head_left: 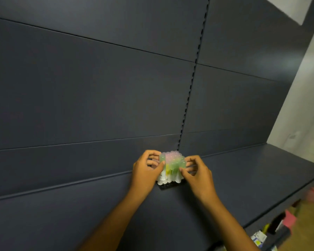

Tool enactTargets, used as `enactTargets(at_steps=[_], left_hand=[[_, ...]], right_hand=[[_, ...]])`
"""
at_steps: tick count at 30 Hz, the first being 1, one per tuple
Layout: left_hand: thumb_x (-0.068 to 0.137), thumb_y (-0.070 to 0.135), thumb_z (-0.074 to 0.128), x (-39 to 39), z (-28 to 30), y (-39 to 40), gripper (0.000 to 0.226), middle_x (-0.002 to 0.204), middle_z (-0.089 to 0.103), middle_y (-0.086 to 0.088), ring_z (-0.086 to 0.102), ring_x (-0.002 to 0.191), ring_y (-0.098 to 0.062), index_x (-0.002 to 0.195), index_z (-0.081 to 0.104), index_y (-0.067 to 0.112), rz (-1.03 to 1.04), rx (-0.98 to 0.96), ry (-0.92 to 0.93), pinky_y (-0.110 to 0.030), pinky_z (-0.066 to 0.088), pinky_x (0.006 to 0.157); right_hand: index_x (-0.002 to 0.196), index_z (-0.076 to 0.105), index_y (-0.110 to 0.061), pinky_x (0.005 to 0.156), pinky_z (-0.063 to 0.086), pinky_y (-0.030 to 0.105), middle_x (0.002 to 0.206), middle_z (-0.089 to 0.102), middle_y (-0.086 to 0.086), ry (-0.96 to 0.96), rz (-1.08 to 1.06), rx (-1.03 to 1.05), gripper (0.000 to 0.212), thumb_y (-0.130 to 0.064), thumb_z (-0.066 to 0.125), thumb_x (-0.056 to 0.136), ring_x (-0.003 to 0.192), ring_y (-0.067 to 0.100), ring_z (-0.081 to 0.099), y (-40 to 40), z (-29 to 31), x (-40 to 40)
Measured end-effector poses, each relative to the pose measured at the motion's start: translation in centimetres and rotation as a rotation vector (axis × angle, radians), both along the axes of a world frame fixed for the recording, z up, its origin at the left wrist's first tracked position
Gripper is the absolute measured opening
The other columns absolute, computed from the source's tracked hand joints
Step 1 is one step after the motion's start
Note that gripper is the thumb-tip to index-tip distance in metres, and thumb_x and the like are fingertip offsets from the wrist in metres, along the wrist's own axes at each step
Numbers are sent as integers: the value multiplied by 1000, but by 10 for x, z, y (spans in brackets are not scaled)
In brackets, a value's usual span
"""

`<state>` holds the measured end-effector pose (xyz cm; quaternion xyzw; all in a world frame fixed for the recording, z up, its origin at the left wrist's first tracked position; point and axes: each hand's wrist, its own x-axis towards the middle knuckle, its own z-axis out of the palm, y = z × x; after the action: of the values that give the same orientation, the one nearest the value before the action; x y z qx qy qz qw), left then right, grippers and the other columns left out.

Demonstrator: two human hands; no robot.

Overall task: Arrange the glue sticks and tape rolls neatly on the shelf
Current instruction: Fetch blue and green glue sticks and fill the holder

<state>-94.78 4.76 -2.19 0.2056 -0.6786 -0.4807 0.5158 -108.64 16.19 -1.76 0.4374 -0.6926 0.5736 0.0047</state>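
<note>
A tight block of several glue sticks [171,164] with white bodies and pale green and pink caps stands upright on a small black base on the dark shelf [98,205], close to the back panel. My left hand [146,170] grips the block's left side with curled fingers, thumb on its front. On the block's right side my right hand [196,173] holds it the same way, fingers curled behind it. No tape rolls are visible.
The dark slotted back panel [98,87] rises right behind the block, with a vertical slotted rail [188,98] above it. The shelf runs on to the right. Below its front edge at the lower right, a lower level holds blurred coloured packs [261,237].
</note>
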Motion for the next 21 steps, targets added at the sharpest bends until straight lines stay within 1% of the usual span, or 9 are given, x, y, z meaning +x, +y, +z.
enactTargets(at_steps=[2, 4, 6, 9, 11, 13, 17, 21], left_hand=[[78, 6, 76, -15, -1, -7, 27, 87, 66, 3, 64, 71, -13, 98, 65, 21, 9, -65, -22, -20, 49, 61], [79, 7, 75, -27, -3, -11, 27, 88, 65, 4, 63, 72, -10, 99, 67, 23, 29, -147, -63, -19, 49, 62], [79, 9, 75, -35, -4, -12, 23, 91, 66, 5, 64, 75, -9, 96, 69, 23, 63, -219, -92, -21, 51, 65], [78, 14, 76, -46, -6, -13, 19, 93, 67, 10, 64, 83, -9, 93, 69, 24, 109, -298, -129, -26, 54, 74], [78, 22, 75, -51, -7, -13, 16, 93, 67, 14, 63, 88, -10, 92, 68, 27, 148, -324, -172, -28, 52, 78], [79, 25, 75, -55, -8, -9, 15, 94, 66, 16, 60, 93, -8, 92, 68, 30, 204, -343, -218, -26, 49, 81], [78, 24, 79, -62, -14, 5, 19, 94, 66, 20, 55, 95, -4, 93, 70, 31, 345, -354, -271, -23, 46, 82], [74, 23, 82, -68, -23, 16, 22, 89, 65, 22, 53, 94, -6, 92, 72, 29, 449, -362, -299, -24, 45, 85]], right_hand=[[97, 60, -17, 63, 51, 15, 88, 66, 0, 0, 1, -6, 28, -2, 76, 80, 70, 9, 62, -9, 0, -16], [100, 59, -16, 63, 51, 14, 89, 65, 0, -11, 12, -13, 30, -1, 76, 80, 72, 11, 62, -15, -3, -29], [101, 57, -18, 64, 51, 16, 90, 64, -2, -8, 38, -24, 33, -1, 76, 80, 73, 13, 63, -20, -8, -38], [100, 56, -22, 64, 53, 19, 86, 64, -2, 0, 104, -43, 32, -3, 74, 82, 73, 13, 64, -27, -10, -50], [99, 56, -24, 64, 54, 21, 84, 64, -2, 1, 150, -61, 31, -5, 75, 83, 72, 13, 64, -31, -10, -58], [99, 57, -23, 63, 55, 22, 83, 63, -2, 17, 198, -79, 30, -7, 76, 83, 70, 13, 63, -33, -11, -65], [100, 58, -21, 64, 57, 24, 88, 61, 0, 80, 298, -93, 30, -8, 78, 82, 72, 13, 64, -34, -21, -80], [99, 58, -21, 66, 57, 23, 89, 59, 0, 111, 375, -112, 31, -8, 79, 81, 73, 14, 63, -36, -34, -89]])
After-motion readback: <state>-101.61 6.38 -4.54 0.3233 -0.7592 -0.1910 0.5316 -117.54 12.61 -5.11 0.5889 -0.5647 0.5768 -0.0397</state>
